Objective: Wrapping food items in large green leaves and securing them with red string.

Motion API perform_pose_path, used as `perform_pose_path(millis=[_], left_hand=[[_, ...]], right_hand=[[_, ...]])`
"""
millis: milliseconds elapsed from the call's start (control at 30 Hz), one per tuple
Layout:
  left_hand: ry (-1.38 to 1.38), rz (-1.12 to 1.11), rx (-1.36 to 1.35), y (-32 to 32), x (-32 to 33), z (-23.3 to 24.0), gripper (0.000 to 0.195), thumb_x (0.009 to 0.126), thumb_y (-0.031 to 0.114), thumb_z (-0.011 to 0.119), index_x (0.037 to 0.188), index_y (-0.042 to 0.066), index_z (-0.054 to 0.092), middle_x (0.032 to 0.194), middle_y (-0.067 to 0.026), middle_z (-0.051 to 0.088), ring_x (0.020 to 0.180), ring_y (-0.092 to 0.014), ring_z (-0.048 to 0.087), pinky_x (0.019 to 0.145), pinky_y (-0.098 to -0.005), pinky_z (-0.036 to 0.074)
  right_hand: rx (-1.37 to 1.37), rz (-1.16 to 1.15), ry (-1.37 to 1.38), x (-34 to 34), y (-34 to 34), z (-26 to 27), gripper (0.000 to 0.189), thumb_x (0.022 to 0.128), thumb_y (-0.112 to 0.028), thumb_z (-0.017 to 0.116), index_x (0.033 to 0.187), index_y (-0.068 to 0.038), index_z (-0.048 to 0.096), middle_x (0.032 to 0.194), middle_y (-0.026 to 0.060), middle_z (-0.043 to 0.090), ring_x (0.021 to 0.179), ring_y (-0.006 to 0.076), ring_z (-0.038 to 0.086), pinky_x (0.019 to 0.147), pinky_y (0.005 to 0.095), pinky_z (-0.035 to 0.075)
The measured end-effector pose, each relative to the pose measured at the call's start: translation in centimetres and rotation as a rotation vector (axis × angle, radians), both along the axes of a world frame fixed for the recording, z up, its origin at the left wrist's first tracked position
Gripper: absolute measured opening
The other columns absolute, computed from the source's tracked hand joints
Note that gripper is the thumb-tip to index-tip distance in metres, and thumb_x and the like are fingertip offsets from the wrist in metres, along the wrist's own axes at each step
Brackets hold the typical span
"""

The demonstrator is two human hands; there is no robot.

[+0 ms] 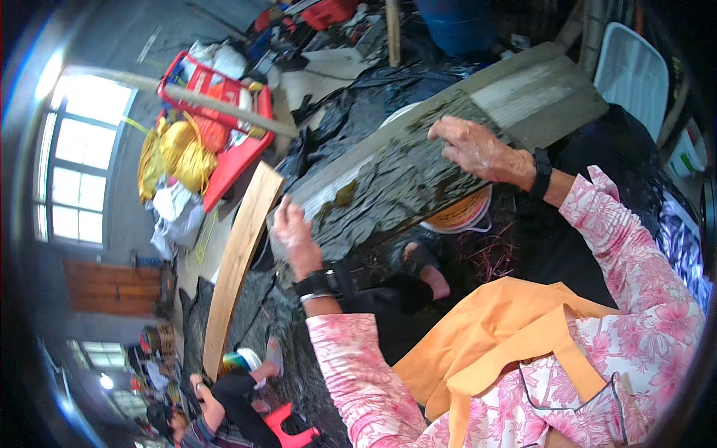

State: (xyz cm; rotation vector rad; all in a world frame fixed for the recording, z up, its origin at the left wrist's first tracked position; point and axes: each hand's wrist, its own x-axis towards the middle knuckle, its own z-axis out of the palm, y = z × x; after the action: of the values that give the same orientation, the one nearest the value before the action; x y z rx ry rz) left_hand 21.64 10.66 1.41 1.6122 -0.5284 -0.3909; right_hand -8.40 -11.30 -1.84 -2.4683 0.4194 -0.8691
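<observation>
A long wooden board (532, 95) lies slantwise before me. Dark, wet, wrinkled sheet-like material (392, 173) covers its middle and near-left part, with a small brownish-green piece (346, 193) on top. My left hand (297, 232) is at the board's left end, fingers apart, with nothing seen in it; whether it touches the edge is not clear. My right hand (476, 148) is over the right part of the dark material, fingers bent and apart, holding nothing visible. Both wrists bear black bands. A round tub (462, 213) with orange contents shows beneath the board.
Another person (213, 411) sits at lower left beside a bare wooden plank (241, 269). A red cart (241, 179) with bags stands at upper left. Black plastic sheeting (358, 101) covers the floor. A blue barrel (456, 25) and a white plastic tub (633, 78) stand beyond the board.
</observation>
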Motion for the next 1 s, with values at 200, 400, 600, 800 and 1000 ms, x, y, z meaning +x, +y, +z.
perform_pose_path(millis=[200,400,600,800,1000], left_hand=[[0.299,0.256,0.235,15.9,8.7,-1.3,0.022,0.095,0.021,0.064,0.110,0.008,0.057,0.098,-0.0046,0.060,0.078,-0.023,0.067,0.063,-0.0353,0.055],[0.419,0.180,0.177,19.4,8.3,-5.2,0.024,0.096,0.022,0.067,0.106,0.003,0.057,0.095,-0.0082,0.062,0.082,-0.030,0.073,0.058,-0.0339,0.059],[0.291,0.234,0.304,16.8,8.5,-6.2,0.039,0.095,0.037,0.068,0.105,0.000,0.059,0.093,-0.0091,0.065,0.068,-0.023,0.071,0.048,-0.0276,0.052],[-0.262,0.266,0.722,13.4,9.7,-6.1,0.052,0.088,0.042,0.073,0.078,-0.009,0.068,0.071,-0.0154,0.067,0.059,-0.024,0.065,0.056,-0.0376,0.051],[-0.315,0.310,0.681,11.8,10.4,-7.7,0.036,0.073,0.022,0.082,0.087,-0.008,0.068,0.080,-0.0141,0.069,0.072,-0.023,0.064,0.071,-0.0368,0.051]], right_hand=[[0.195,0.431,0.039,10.2,9.7,-0.6,0.031,0.084,0.000,0.056,0.115,0.003,0.057,0.106,0.0195,0.056,0.105,0.0377,0.057,0.093,0.0450,0.047],[0.214,0.351,0.007,20.9,14.8,-3.1,0.027,0.085,-0.001,0.057,0.112,0.002,0.056,0.102,0.0197,0.054,0.100,0.0398,0.057,0.087,0.0473,0.047],[0.161,0.206,0.132,25.0,19.0,-4.7,0.027,0.086,-0.004,0.060,0.113,-0.003,0.059,0.105,0.0201,0.058,0.099,0.0384,0.063,0.082,0.0458,0.053],[-0.171,0.120,0.306,24.8,20.6,-4.1,0.058,0.072,-0.030,0.083,0.123,-0.012,0.064,0.106,0.0117,0.059,0.100,0.0285,0.064,0.077,0.0400,0.055],[-0.171,0.092,0.289,24.5,20.6,-4.1,0.057,0.071,-0.031,0.083,0.123,-0.014,0.064,0.106,0.0093,0.057,0.102,0.0266,0.062,0.078,0.0389,0.053]])
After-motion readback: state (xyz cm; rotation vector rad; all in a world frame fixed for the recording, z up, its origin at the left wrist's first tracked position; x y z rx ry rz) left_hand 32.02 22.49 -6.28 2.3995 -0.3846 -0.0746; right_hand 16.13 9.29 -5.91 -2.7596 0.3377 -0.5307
